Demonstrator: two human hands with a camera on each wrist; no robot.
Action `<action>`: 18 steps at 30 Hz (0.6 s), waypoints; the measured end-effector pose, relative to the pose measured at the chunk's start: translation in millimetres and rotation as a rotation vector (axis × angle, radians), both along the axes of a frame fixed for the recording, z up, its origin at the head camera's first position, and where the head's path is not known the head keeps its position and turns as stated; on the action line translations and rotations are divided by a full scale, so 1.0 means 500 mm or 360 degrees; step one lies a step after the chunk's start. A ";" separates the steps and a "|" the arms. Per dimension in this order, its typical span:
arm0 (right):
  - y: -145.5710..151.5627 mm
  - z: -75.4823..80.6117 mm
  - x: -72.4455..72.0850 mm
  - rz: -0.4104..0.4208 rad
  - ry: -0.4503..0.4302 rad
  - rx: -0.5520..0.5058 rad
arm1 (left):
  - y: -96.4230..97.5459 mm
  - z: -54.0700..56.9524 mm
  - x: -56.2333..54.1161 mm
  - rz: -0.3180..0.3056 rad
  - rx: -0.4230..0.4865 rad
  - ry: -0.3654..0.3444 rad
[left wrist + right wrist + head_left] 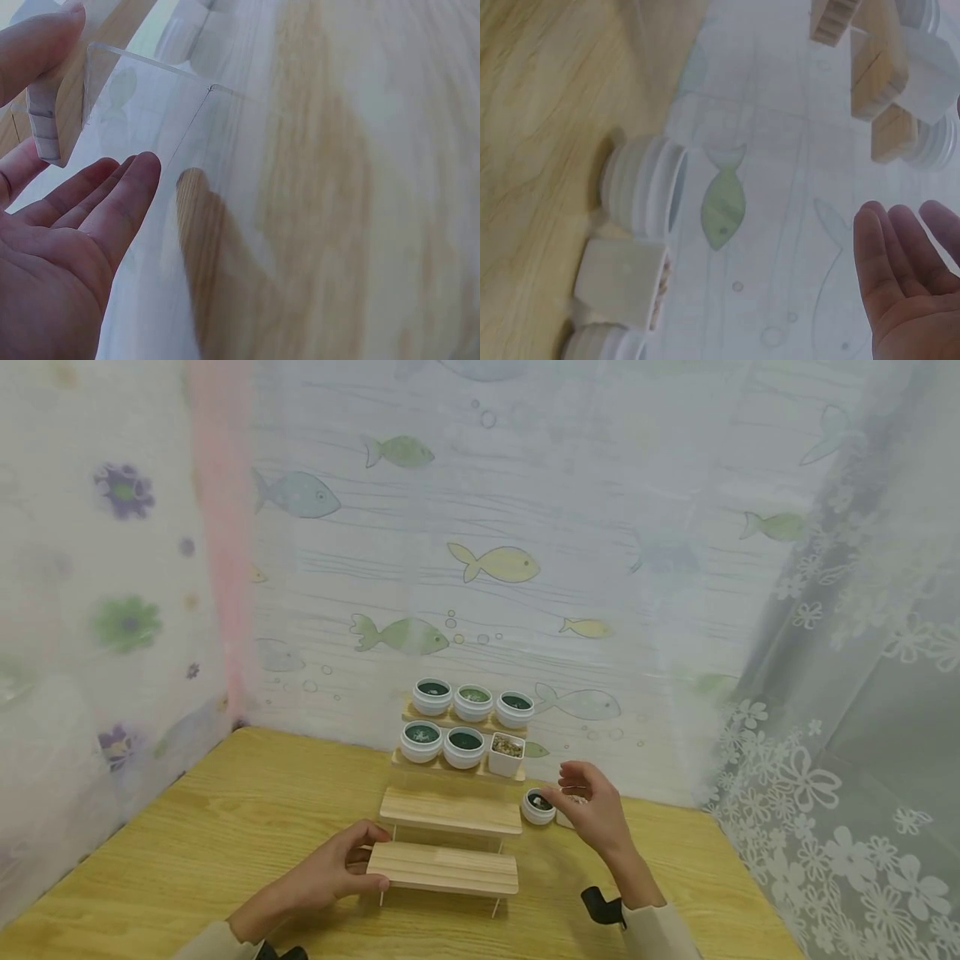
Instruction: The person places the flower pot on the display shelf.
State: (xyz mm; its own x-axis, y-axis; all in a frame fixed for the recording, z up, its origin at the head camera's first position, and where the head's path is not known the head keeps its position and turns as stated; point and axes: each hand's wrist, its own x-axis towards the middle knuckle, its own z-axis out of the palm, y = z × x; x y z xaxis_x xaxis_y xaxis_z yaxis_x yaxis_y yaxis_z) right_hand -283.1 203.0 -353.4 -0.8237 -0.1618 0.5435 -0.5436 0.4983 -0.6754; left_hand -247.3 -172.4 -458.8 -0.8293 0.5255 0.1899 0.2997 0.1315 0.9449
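Head view. I have the left hand clamped on the left end of a pale wooden plank with rounded corners, thumb at its near edge, fingers at its far edge. This is the nearest, lowest tier of a stand at mid-table; the next bare plank rises behind it. The two far tiers bear six small white pots, five round and one square. The right hand, thumb and fingers apart, hangs near a round white pot with dark contents, right of the stand. Risk, as I judge it: a sideways tug by the left hand could slide the stand and jolt pots off the narrow tiers; a low sweep by the right could tip the round one. Surface: yellow wood-grain table. Room: white fish-print sheet behind, flower-print sheet left, white lace curtain right.

Left wrist view. Plank end between thumb and fingers; a clear plastic side panel adjoins. Pressing there might flex it.

Right wrist view. Fingers straight, nothing held. A square white pot and a second round white pot line up just beside the first; one knock could disturb all three.
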 end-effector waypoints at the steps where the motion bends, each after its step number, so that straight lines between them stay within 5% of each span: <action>1: 0.008 -0.008 -0.004 -0.0021 -0.0005 0.0004 | 0.000 0.000 0.000 -0.0003 0.0001 -0.0002; 8: 0.069 -0.071 -0.043 -0.0133 -0.0056 0.0013 | 0.001 0.002 0.000 -0.0002 -0.0005 -0.0013; 18: 0.107 -0.089 -0.049 -0.0229 -0.0115 0.0033 | 0.000 0.004 0.000 -0.0006 -0.0014 -0.0003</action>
